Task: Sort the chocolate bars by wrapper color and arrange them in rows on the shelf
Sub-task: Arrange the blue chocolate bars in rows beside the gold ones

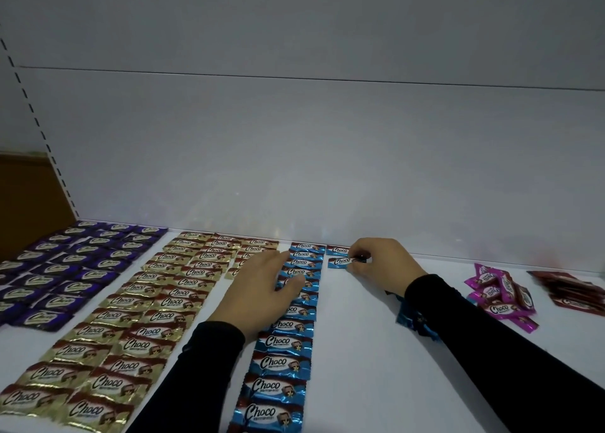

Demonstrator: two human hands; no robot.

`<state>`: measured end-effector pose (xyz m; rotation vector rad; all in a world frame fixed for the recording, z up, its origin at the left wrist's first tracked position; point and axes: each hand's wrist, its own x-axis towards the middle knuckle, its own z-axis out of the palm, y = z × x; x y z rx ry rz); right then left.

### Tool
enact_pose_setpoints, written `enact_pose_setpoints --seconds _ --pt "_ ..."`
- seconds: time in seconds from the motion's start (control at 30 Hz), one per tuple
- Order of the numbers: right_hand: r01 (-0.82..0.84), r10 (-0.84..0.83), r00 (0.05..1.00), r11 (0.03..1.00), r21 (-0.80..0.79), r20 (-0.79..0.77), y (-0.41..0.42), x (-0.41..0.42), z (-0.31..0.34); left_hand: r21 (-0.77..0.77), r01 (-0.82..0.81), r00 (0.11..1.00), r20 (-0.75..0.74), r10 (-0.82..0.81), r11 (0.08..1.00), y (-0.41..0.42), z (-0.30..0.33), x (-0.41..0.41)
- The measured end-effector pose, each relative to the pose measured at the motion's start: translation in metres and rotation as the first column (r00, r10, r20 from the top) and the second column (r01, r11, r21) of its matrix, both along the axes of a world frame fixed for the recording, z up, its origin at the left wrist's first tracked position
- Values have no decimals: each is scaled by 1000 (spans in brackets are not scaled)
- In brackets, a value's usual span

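Glossy foil wrappers on the chocolate bars (281, 344); smooth matt white shelf (353, 351).

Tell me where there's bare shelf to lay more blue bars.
Bare shelf runs between the full blue column and the right sleeve, below the two-bar second blue column. Crowded: gold rows, purple rows, pink pile.

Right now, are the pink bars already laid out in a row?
No: the pink bars lie in a loose heap on the shelf, right of the right hand, not in a row.

Colour-sorted chocolate bars (281, 364) in shelf (360, 351) rows
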<state>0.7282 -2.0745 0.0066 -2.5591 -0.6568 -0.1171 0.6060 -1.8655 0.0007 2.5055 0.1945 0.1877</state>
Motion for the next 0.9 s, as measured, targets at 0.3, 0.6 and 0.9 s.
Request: enact_pose_setpoints --seconds 0.3,0.6,0.9 --pt "-5 5 1000 1000 -30 20 0 6 -5 223 94 982 -183 -54 970 4 -8 7" --pt "-30 31 999 999 -38 34 6 11 -8 274 118 968 -248 -49 954 2 -9 9" --pt "-32 35 998 998 -51 53 7 15 -10 287 142 961 -271 -62 947 2 -8 8"
